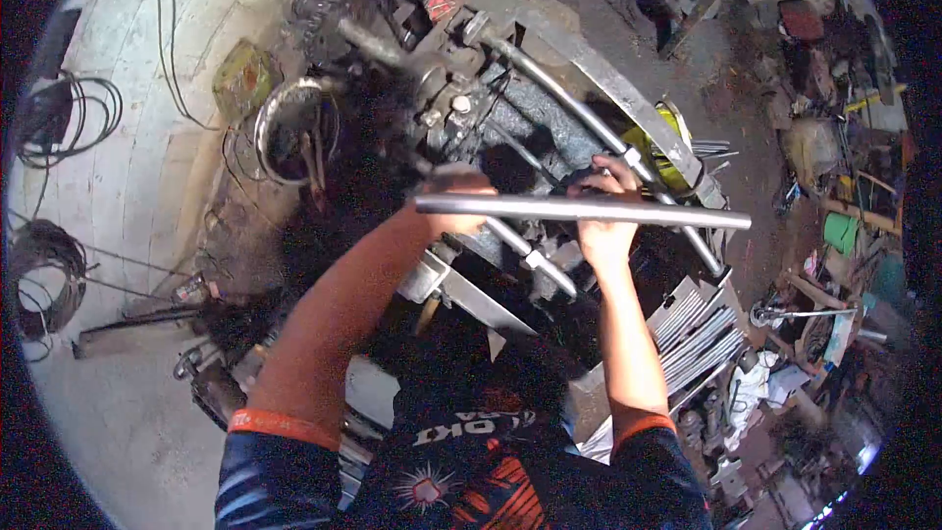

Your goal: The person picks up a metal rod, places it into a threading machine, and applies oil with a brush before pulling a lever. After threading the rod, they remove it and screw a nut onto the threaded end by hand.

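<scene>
A smooth, shiny metal rod (535, 206) crosses in front of me, nearly level, above a machine. My left hand (459, 182) is closed round it near its left end and slightly blurred. Further right, my right hand (610, 182) holds the same rod with bent fingers; the rod hides part of the palm. The rod's right end juts well past that hand. Below the hands lies the greasy machine bed (540, 123), with a long guide bar (569, 103) along its far side and a shorter bar (515, 245) on the near side.
Several cut rods (692, 344) lie in a pile at the lower right. A round metal rim (267, 132) and a yellowish box (245, 79) stand at left, near coiled cable (49, 280). A yellow container (670, 152) sits beyond the bed; mixed scrap lines the far right.
</scene>
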### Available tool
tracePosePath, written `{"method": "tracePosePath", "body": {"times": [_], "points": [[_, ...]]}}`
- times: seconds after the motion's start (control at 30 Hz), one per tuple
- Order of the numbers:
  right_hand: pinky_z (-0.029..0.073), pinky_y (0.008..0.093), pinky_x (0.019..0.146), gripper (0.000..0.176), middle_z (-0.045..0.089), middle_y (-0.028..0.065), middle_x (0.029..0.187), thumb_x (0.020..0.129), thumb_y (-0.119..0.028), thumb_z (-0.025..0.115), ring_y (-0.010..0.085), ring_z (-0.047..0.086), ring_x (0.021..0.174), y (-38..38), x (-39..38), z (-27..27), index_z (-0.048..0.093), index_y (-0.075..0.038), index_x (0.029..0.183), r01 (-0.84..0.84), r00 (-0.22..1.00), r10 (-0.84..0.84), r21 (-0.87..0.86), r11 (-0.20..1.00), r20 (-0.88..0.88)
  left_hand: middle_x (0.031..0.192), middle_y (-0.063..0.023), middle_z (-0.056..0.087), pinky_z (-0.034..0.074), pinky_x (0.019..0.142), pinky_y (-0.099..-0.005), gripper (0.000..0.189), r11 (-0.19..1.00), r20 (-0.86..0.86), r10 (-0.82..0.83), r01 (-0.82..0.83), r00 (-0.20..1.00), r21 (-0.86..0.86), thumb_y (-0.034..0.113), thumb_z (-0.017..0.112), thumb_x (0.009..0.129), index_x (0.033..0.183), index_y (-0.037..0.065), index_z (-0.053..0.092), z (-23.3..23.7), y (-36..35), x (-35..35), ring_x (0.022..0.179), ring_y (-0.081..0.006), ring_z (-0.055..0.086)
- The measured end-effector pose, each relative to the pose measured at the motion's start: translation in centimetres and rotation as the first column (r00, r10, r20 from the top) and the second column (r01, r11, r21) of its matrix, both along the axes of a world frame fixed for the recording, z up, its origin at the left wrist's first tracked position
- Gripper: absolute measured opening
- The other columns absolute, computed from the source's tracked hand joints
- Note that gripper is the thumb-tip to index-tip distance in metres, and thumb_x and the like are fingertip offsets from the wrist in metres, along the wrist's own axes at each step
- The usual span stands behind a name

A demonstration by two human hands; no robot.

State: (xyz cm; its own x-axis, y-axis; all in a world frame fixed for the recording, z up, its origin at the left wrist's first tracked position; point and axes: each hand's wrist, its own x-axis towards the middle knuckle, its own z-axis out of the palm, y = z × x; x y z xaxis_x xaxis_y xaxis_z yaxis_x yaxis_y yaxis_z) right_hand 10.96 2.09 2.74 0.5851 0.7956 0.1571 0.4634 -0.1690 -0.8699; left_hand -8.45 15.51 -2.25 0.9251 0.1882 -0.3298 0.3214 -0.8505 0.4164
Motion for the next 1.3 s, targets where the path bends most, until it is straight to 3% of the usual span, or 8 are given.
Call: {"method": "tracePosePath", "body": {"times": [0.07,0.2,0.53,0.73,0.8,0.83,0.9,1.3], "points": [[0.038,0.0377,0.091,0.021,0.06,0.0072,0.093,0.066,-0.008,0.076,0.0236,0.055,0.098,0.1,-0.2,-1.2,0.061,-0.004,0.081,0.055,0.998,-0.048,0.171,0.984,-0.046,0.063,-0.0122,0.062,0.051,0.055,-0.0419,0.012,0.992,0.21,0.066,-0.086,0.976,0.091,0.024,0.065,0.063,0.061,0.013,0.063,-1.8,-0.7,-0.6,0.06,-0.0315,0.063],[0.041,0.0365,0.084,0.021,0.059,0.0078,0.087,0.066,-0.012,0.079,0.0232,0.054,0.089,-0.2,0.0,-1.8,0.061,-0.005,0.072,0.035,0.998,-0.045,0.208,0.978,0.042,0.075,-0.0147,0.065,0.052,0.066,-0.0438,0.016,0.996,-0.225,0.02,-0.001,0.974,0.086,0.025,0.062,0.068,0.072,0.009,0.066,-1.4,0.0,0.5,0.074,-0.0343,0.065],[0.044,0.0275,0.068,0.032,0.054,0.0014,0.07,0.073,-0.012,0.08,0.012,0.05,0.067,0.2,-1.4,-1.4,0.052,-0.003,0.086,0.167,0.983,-0.137,0.273,0.947,-0.125,0.073,-0.0165,0.061,0.05,0.068,-0.0459,0.01,0.98,-0.084,0.065,-0.048,0.994,0.192,0.015,0.051,0.073,0.077,0.008,0.057,-2.4,-0.6,-0.1,0.073,-0.0325,0.064],[0.043,0.0269,0.07,0.033,0.054,0.0049,0.083,0.073,-0.011,0.08,0.013,0.051,0.074,0.1,-0.7,-2.7,0.052,-0.002,0.088,0.097,0.993,-0.063,0.39,0.916,-0.099,0.078,-0.0109,0.064,0.05,0.07,-0.0423,0.012,0.931,-0.273,0.327,-0.358,0.905,-0.073,0.023,0.053,0.076,0.076,0.013,0.059,-2.5,0.5,-0.6,0.071,-0.0284,0.063],[0.043,0.0284,0.07,0.032,0.054,0.0052,0.082,0.073,-0.01,0.08,0.0141,0.051,0.074,0.3,-1.2,-2.2,0.053,-0.002,0.088,0.17,0.964,-0.071,0.39,0.905,-0.255,0.074,-0.0089,0.064,0.051,0.067,-0.0399,0.018,0.617,-0.191,0.286,-0.333,0.939,-0.713,0.03,0.053,0.078,0.071,0.014,0.06,-5.5,2.2,-1.7,0.067,-0.0274,0.063],[0.044,0.0295,0.071,0.031,0.054,0.0053,0.081,0.072,-0.01,0.08,0.0147,0.051,0.074,0.4,-0.8,-2.6,0.053,-0.002,0.087,0.102,0.99,-0.058,0.37,0.924,-0.127,0.074,-0.0089,0.064,0.051,0.067,-0.0399,0.018,0.618,-0.191,0.286,-0.334,0.939,-0.712,0.03,0.053,0.078,0.071,0.014,0.06,-5.3,1.5,-1.6,0.067,-0.0274,0.063],[0.044,0.0322,0.074,0.029,0.055,0.0065,0.081,0.072,-0.01,0.08,0.0163,0.052,0.075,0.7,-0.9,-2.2,0.054,-0.002,0.08,0.06,0.99,-0.014,0.322,0.945,-0.141,0.069,-0.0098,0.063,0.051,0.065,-0.0392,0.02,0.956,0.06,0.17,-0.179,0.984,0.234,0.029,0.051,0.079,0.071,0.013,0.061,-3.4,-1.0,-0.6,0.065,-0.0279,0.063],[0.045,0.0341,0.073,0.027,0.057,0.0093,0.083,0.069,-0.011,0.081,0.0204,0.054,0.077,0.6,-0.5,-2.8,0.056,-0.001,0.075,0.036,0.999,-0.038,0.339,0.94,-0.001,0.077,-0.0172,0.065,0.052,0.067,-0.0419,0.021,0.97,-0.247,0.239,-0.221,0.939,0.098,0.026,0.052,0.076,0.071,0.009,0.064,1.7,-0.5,1.0,0.073,-0.0303,0.066]]}}
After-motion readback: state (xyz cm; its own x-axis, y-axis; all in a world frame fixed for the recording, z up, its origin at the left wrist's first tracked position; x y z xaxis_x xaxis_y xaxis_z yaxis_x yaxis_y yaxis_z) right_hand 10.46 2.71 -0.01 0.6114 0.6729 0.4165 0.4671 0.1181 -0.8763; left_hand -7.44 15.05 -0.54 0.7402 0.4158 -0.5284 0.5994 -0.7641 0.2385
